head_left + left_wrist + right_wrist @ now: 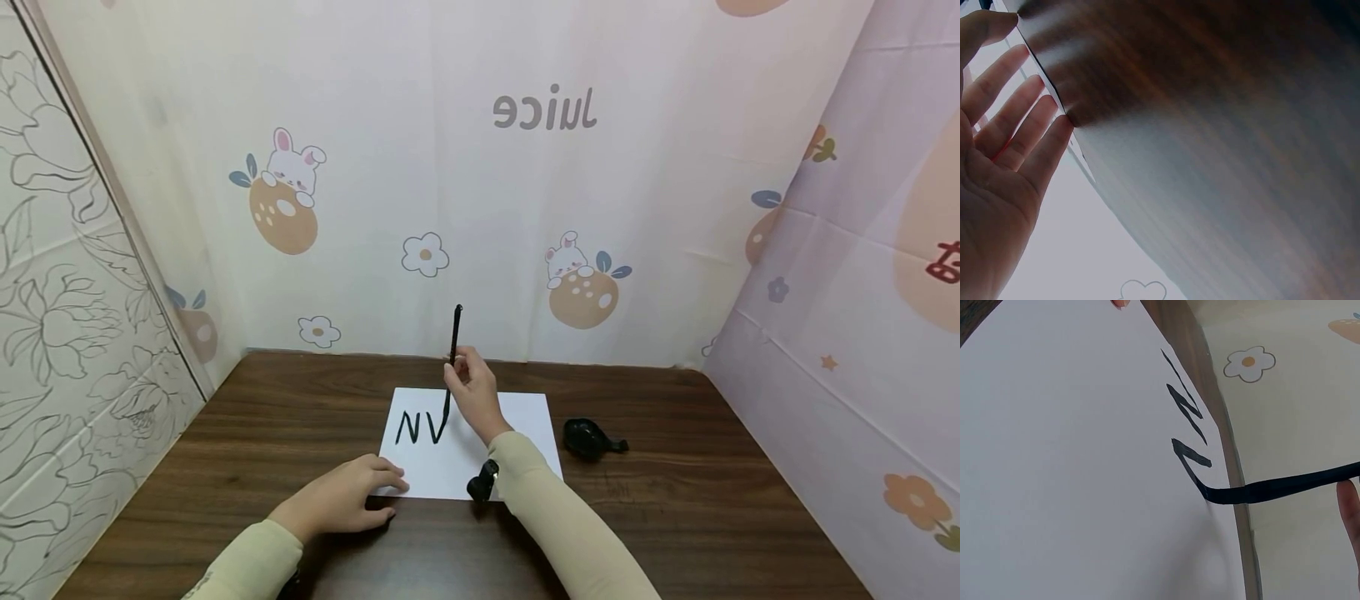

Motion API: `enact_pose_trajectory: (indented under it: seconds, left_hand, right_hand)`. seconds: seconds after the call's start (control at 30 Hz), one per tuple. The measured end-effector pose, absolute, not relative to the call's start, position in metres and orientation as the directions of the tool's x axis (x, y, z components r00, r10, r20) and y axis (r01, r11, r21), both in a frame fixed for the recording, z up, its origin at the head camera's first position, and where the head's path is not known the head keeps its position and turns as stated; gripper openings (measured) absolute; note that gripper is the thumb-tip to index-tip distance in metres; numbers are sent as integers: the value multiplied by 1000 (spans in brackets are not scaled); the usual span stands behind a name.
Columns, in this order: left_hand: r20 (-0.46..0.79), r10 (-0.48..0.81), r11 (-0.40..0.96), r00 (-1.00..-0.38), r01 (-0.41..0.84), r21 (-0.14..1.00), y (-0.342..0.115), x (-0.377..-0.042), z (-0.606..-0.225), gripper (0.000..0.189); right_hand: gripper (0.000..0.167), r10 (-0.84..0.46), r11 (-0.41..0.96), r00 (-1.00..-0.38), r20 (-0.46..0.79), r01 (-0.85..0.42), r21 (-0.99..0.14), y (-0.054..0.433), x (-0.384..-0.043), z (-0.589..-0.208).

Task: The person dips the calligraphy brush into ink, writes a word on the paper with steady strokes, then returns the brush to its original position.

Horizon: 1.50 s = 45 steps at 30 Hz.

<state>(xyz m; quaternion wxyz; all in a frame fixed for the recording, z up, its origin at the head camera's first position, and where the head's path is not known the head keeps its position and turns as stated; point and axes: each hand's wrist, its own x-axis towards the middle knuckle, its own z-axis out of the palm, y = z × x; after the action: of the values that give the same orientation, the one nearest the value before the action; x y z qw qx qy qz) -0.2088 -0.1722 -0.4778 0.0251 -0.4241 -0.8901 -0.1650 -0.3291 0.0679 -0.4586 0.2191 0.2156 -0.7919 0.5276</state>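
Observation:
A black writing brush (454, 337) stands nearly upright in my right hand (476, 395), which pinches its shaft between thumb and fingers. The bent tip touches a white sheet of paper (480, 467) at the upper end of a V-shaped stroke. In the right wrist view the brush (1279, 489) meets the wet-looking black line, and one fingertip (1349, 506) shows on the shaft. Left of the V stands a black N (407, 427). My left hand (347, 493) rests with extended fingers on the sheet's near left corner; its palm (991, 181) shows in the left wrist view.
A small black dish (588, 437) with a short handle stands on the wooden table (675, 500), right of the paper. Printed curtains (480, 192) hang behind the table and along its sides. A dark wrist camera (482, 482) sits on my right wrist.

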Motion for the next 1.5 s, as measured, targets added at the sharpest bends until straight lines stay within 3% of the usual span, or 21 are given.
enact_pose_trajectory:
  seconds: [1.5]
  left_hand:
    - [199, 748, 580, -633, 770, 266, -173, -210, -479, 26]
  right_hand:
    - [17, -75, 368, -781, 620, -600, -710, 73, -337, -454]
